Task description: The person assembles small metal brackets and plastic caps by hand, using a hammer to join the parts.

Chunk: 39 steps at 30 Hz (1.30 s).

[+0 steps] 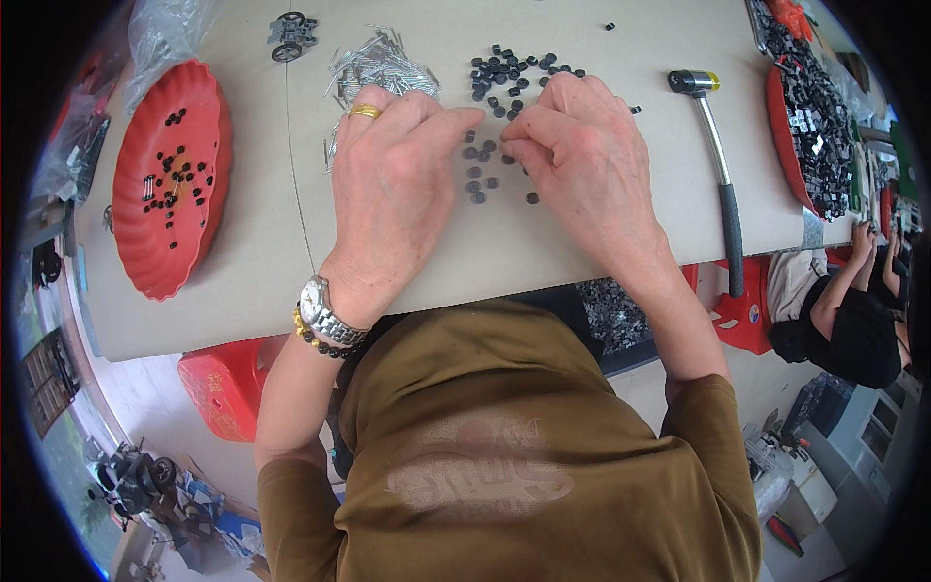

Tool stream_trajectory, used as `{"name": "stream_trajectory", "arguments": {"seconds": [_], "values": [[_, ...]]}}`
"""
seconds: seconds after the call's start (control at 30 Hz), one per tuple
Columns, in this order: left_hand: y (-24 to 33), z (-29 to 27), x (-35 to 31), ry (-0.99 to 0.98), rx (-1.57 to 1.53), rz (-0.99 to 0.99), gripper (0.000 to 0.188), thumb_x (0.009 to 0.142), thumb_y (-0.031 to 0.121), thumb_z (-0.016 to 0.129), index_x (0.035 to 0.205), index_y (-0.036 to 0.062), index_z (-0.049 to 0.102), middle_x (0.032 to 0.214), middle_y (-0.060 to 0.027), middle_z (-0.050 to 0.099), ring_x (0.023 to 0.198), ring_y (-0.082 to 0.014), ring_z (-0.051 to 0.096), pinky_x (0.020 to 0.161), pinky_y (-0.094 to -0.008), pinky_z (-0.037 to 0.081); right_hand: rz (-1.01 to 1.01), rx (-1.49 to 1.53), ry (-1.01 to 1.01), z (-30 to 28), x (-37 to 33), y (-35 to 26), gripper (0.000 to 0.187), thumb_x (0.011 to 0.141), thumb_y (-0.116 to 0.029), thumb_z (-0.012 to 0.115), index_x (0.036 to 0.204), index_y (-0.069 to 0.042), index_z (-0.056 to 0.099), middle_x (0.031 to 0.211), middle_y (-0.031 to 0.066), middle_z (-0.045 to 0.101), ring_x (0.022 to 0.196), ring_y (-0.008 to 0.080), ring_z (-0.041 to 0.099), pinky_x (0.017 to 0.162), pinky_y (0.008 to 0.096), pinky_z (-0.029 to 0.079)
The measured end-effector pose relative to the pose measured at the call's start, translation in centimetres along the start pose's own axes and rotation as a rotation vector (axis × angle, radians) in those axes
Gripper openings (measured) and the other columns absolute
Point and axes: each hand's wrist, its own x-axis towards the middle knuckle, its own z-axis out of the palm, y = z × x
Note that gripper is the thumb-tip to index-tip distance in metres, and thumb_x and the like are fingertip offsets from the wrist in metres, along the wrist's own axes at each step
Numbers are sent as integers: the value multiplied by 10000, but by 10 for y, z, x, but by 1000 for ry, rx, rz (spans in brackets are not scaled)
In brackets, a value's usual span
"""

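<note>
My left hand [393, 165] is over the near edge of a heap of thin silver metal pins [385, 66]. Its fingers curl under and the thumb points right; whatever they hold is hidden. My right hand [596, 155] pinches thumb and forefinger together above the small black wheels [499, 70], and I cannot make out what is between the tips. Several of these wheels lie loose on the table between both hands, with a denser cluster beyond the right hand.
At left, a red scalloped tray [219, 145] holds pins with black wheels on them. A small grey wheeled chassis [291, 37] sits at the back. To the right lies a hammer [720, 145], beside a red tray [782, 131] heaped with dark parts. Another person's arm [853, 262] shows far right.
</note>
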Motion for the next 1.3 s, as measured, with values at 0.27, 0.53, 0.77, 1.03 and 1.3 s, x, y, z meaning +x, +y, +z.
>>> {"name": "stream_trajectory", "arguments": {"seconds": [0.27,0.53,0.77,1.03,1.3], "values": [[-9,0,-3,-63,-5,35,294,778,-100,714,981,94,799,792,-26,620,799,-228,542,758,-349,448,75,84,97,-10,-4,3,72,765,-68,786,796,-88,725,822,34,557,844,247,565,757,387,459],[-16,1,4,-97,-14,135,202,739,-29,793,905,84,769,840,-28,622,831,-246,555,769,-370,470,148,102,138,-27,-15,10,94,761,-69,812,824,-76,742,816,30,581,834,244,578,763,377,478],[-15,-2,8,-130,-50,98,132,777,-26,768,884,47,740,817,-49,614,833,-255,552,776,-377,457,93,36,99,-26,-21,20,107,749,-37,788,829,-96,747,843,22,585,863,233,579,798,376,457],[-11,-3,6,-139,-25,4,79,784,-6,752,837,46,723,827,-76,629,834,-292,564,762,-385,481,-4,43,53,-12,-21,14,130,726,-27,766,828,-104,744,877,1,573,892,212,563,778,357,410],[-10,-1,7,-92,-73,-87,78,824,-15,754,881,35,742,757,-39,606,781,-214,520,751,-341,432,4,74,48,-12,-29,10,147,729,-20,762,852,-101,764,852,2,563,864,205,557,747,341,392]]}}
